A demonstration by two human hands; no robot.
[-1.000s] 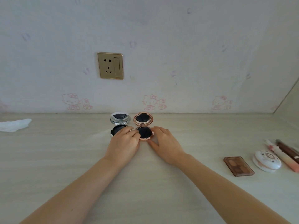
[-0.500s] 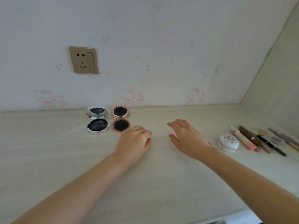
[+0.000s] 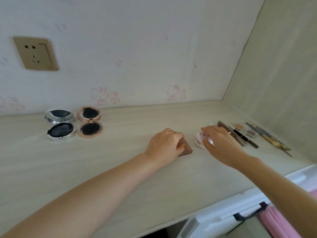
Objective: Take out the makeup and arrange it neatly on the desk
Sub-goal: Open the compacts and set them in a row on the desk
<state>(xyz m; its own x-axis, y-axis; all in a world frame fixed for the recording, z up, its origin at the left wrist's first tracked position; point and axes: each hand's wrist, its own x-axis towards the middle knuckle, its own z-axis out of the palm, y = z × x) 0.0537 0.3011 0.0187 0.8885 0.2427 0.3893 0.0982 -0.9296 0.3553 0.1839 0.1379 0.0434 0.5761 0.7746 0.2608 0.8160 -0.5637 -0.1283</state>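
on the pale desk, open compacts sit below a wall socket.

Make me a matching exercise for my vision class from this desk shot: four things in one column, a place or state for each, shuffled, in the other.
Things:
1. silver compact
2. rose-gold compact
3. brown palette
4. white round case

Places or states:
A. under the right hand
B. open, nearest the wall socket
C. under the left hand
D. open, right of the silver one

Pairs: 1-B, 2-D, 3-C, 4-A
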